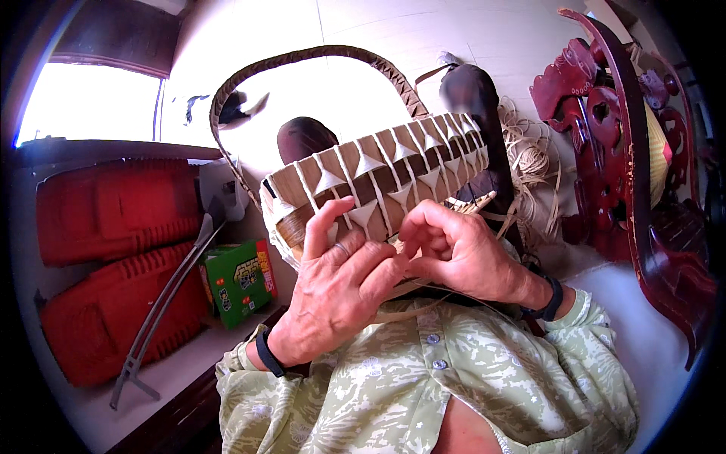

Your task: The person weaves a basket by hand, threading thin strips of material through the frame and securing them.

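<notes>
A woven basket [382,175] with brown bands, white cords and pale triangular patches lies tilted across my lap. Its wrapped arched handle [325,53] points away from me. Against the basket's near side, my left hand [333,284] has its index finger raised and bent over the weave. The other fingers of that hand curl in toward the right fingertips; what they pinch is hidden. My right hand [465,253] is closed in a pinch, close beside the left. A pale flat strip [412,312] runs out beneath both hands over my shirt, its end inside the fingers not visible.
Tangled pale strips and a coil [533,159] lie on the floor right of the basket. A carved dark-red wooden chair [631,151] stands at the right. Red plastic cases [121,212], a green box [240,284] and a grey metal stand [162,303] are at the left.
</notes>
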Action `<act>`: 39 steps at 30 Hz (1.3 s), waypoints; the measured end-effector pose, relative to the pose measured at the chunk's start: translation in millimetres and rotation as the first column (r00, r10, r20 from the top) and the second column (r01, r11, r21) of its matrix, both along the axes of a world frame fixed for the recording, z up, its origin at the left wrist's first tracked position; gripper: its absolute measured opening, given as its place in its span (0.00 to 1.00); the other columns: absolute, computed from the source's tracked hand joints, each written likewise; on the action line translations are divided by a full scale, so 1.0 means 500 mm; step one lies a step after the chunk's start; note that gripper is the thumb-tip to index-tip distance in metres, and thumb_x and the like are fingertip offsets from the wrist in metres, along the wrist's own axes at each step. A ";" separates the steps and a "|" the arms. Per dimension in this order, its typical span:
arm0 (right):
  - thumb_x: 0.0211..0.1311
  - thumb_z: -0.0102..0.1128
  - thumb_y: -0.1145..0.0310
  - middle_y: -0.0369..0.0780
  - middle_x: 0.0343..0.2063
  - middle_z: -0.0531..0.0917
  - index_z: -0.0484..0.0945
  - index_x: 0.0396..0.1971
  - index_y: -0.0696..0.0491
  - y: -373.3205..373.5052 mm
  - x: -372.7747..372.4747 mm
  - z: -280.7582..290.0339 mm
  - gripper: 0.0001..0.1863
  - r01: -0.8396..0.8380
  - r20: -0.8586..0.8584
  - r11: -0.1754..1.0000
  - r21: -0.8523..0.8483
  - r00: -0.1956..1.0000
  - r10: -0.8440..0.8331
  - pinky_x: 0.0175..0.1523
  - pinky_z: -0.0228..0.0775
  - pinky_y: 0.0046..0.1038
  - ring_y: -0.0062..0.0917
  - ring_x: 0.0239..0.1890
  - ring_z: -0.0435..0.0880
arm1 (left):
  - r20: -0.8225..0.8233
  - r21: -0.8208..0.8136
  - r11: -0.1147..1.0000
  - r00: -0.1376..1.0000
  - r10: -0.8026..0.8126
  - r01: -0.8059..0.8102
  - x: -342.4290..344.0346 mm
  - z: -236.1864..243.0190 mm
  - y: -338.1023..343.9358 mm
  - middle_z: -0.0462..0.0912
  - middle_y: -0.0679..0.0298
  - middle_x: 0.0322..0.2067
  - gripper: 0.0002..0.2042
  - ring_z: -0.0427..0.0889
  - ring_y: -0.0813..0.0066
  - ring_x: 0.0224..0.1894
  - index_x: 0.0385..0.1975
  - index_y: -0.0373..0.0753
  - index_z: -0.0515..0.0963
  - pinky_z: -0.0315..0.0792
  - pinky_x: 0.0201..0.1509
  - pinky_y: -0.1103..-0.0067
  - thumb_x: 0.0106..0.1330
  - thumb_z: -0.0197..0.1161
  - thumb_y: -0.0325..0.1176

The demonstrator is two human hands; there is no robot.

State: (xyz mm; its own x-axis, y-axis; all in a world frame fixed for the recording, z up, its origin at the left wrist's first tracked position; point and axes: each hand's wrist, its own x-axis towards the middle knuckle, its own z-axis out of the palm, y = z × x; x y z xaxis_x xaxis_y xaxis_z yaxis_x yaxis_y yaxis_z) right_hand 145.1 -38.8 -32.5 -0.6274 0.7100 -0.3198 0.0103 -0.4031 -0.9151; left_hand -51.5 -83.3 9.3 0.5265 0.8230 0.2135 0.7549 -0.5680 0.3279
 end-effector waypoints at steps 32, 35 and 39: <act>0.62 0.62 0.78 0.35 0.23 0.84 0.83 0.36 0.57 0.032 0.008 -0.026 0.05 -0.276 0.037 0.945 0.177 0.961 0.273 0.24 0.73 0.21 0.19 0.20 0.82 | 0.073 0.050 0.997 0.995 -0.062 0.059 -0.002 -0.008 -0.027 0.82 0.65 0.32 0.13 0.82 0.67 0.35 0.28 0.40 0.82 0.79 0.46 0.68 0.39 0.65 0.32; 0.59 0.62 0.79 0.40 0.26 0.83 0.81 0.34 0.57 0.011 0.003 -0.039 0.04 -0.113 0.092 0.751 0.650 0.993 0.070 0.31 0.75 0.28 0.31 0.27 0.85 | 0.059 0.038 0.999 0.997 -0.040 0.037 -0.001 -0.007 -0.029 0.82 0.66 0.31 0.13 0.82 0.67 0.35 0.28 0.40 0.81 0.79 0.46 0.68 0.39 0.65 0.32; 0.56 0.62 0.80 0.43 0.30 0.80 0.77 0.35 0.57 -0.013 0.000 -0.043 0.07 -0.063 0.050 0.693 0.718 0.998 0.039 0.36 0.74 0.34 0.38 0.33 0.83 | 0.059 0.037 0.999 0.998 -0.015 0.013 0.001 -0.006 -0.030 0.82 0.66 0.30 0.13 0.83 0.63 0.37 0.28 0.41 0.81 0.78 0.46 0.69 0.38 0.66 0.32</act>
State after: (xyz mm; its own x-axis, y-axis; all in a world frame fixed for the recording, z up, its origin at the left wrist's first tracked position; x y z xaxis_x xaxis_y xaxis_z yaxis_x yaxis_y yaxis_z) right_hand 145.4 -45.4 -54.2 -0.6688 0.6978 0.2564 0.0416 0.3795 -0.9243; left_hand -51.1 -98.3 6.1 0.5234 0.8066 0.2746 0.7264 -0.5909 0.3510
